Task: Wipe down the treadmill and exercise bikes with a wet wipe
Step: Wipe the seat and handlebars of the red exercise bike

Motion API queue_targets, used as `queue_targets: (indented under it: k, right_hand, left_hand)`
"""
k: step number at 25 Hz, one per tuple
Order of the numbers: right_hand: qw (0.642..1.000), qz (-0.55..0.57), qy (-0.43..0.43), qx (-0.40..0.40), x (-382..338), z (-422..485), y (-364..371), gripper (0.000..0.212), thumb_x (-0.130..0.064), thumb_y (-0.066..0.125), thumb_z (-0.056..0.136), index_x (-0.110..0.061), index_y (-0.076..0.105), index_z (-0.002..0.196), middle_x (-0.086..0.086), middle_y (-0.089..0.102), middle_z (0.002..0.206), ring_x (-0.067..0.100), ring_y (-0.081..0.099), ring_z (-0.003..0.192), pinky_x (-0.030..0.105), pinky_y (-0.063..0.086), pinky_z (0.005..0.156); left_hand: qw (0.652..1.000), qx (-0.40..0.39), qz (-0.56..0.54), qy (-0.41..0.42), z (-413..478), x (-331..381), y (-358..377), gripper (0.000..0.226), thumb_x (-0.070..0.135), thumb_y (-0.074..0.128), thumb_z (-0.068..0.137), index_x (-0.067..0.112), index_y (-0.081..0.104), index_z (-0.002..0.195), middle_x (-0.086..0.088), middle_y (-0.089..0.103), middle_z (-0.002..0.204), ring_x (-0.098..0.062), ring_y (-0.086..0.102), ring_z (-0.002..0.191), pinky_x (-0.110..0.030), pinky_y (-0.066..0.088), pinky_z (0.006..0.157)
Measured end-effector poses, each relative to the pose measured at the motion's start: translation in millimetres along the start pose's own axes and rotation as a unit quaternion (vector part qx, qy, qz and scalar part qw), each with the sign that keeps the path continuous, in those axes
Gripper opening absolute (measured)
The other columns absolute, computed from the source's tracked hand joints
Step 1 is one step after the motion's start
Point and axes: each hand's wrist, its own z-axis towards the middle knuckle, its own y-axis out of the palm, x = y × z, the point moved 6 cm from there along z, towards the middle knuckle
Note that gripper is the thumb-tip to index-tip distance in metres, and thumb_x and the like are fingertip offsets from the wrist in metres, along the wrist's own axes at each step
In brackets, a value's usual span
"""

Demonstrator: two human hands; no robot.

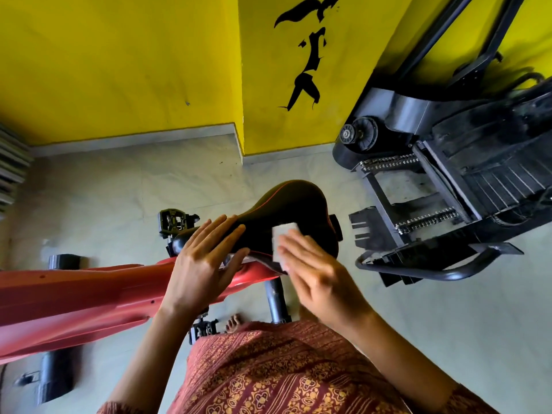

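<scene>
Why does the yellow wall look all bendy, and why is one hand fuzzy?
Head view: the wide-angle lens curves the yellow wall and its floor edge. Head view: the right hand pressing the wet wipe looks smeared, probably from motion, while the left hand on the black saddle looks sharper. Head view: the light is soft, with no harsh glare.

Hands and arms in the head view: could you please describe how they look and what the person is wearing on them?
The left hand and right hand are bare: no gloves, rings, watch or bracelets show. Both forearms are uncovered. Sleeves begin only at the bottom edge of the frame and match the garment: maroon-red cloth printed with a small gold floral pattern.
</scene>
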Motion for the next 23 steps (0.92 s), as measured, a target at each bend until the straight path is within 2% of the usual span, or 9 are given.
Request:
queue_targets:
  k: [4,6,9,12,15,17,19,20,23]
  right_hand:
    - [0.990,-0.010,0.125,0.058,42.1,26.8,-13.4,0.038,-0.016,0.041,0.099,0.003,0.057,0.128,0.016,0.052,0.138,0.026,0.045,0.132,0.035,0.039,0.109]
    - [0.995,-0.016,0.089,0.041,17.5,42.8,1.7,0.038,-0.013,0.042,0.097,0.006,0.057,0.125,0.019,0.054,0.134,0.030,0.047,0.130,0.039,0.036,0.110]
    - [0.999,-0.012,0.023,-0.022,-3.3,27.2,7.6,0.035,-0.011,0.044,0.097,0.003,0.058,0.126,0.015,0.055,0.134,0.025,0.047,0.131,0.038,0.038,0.110]
    - [0.994,-0.019,0.102,0.027,31.0,15.7,-21.4,0.030,-0.008,0.044,0.097,0.001,0.060,0.121,0.013,0.055,0.133,0.023,0.054,0.123,0.032,0.047,0.100]
    - [0.991,-0.033,0.119,0.042,36.0,26.4,-18.8,0.030,-0.009,0.042,0.097,0.004,0.060,0.116,0.016,0.055,0.132,0.027,0.052,0.126,0.035,0.045,0.103]
    - [0.998,-0.024,0.058,0.005,6.0,39.8,5.9,0.033,-0.008,0.044,0.095,0.004,0.061,0.120,0.018,0.055,0.133,0.031,0.046,0.131,0.040,0.036,0.111]
    - [0.999,-0.003,-0.014,-0.037,-17.6,48.4,22.6,0.033,-0.003,0.052,0.092,0.003,0.060,0.123,0.017,0.054,0.136,0.030,0.044,0.132,0.037,0.031,0.113]
    - [0.999,0.004,-0.024,-0.039,-15.7,53.5,21.4,0.034,-0.001,0.054,0.091,0.002,0.060,0.124,0.016,0.054,0.136,0.029,0.045,0.132,0.037,0.031,0.112]
    - [0.997,-0.012,0.071,0.036,27.5,59.0,-4.4,0.031,-0.003,0.046,0.093,0.001,0.061,0.120,0.015,0.057,0.132,0.028,0.050,0.127,0.039,0.040,0.108]
  left_hand:
    - [1.000,0.007,-0.002,-0.009,-1.5,0.3,2.1,0.037,0.029,0.058,0.091,0.001,0.068,0.115,-0.016,0.062,0.125,-0.030,0.057,0.119,-0.043,0.045,0.101]
    - [1.000,0.002,-0.006,-0.009,-2.4,-0.6,1.4,0.038,0.030,0.058,0.091,0.001,0.068,0.114,-0.017,0.062,0.124,-0.030,0.057,0.119,-0.042,0.044,0.102]
    - [1.000,-0.005,-0.009,0.000,-1.5,-2.1,-0.2,0.038,0.030,0.058,0.091,0.001,0.068,0.115,-0.016,0.062,0.124,-0.030,0.057,0.119,-0.041,0.044,0.102]
    - [1.000,-0.005,-0.010,-0.002,-0.5,-2.3,0.9,0.038,0.029,0.058,0.092,0.002,0.067,0.116,-0.015,0.062,0.125,-0.028,0.056,0.121,-0.040,0.043,0.103]
    - [1.000,0.001,-0.011,-0.009,-3.1,-1.4,1.8,0.038,0.029,0.058,0.092,0.002,0.067,0.116,-0.015,0.061,0.126,-0.028,0.055,0.121,-0.041,0.043,0.103]
    - [1.000,0.001,-0.018,-0.009,-3.0,-2.1,1.8,0.038,0.029,0.058,0.091,0.001,0.067,0.116,-0.016,0.060,0.127,-0.029,0.055,0.121,-0.040,0.042,0.104]
    - [1.000,-0.007,-0.026,-0.012,-2.3,-3.2,2.6,0.039,0.028,0.058,0.091,0.001,0.066,0.118,-0.016,0.059,0.128,-0.029,0.055,0.122,-0.040,0.041,0.105]
    - [1.000,-0.009,-0.027,-0.011,-2.4,-3.3,2.6,0.040,0.028,0.059,0.091,0.000,0.065,0.118,-0.016,0.059,0.128,-0.030,0.055,0.122,-0.041,0.041,0.104]
    - [1.000,0.002,-0.019,-0.014,-3.7,-2.3,1.8,0.039,0.028,0.059,0.090,0.000,0.066,0.117,-0.017,0.060,0.126,-0.028,0.055,0.121,-0.040,0.041,0.104]
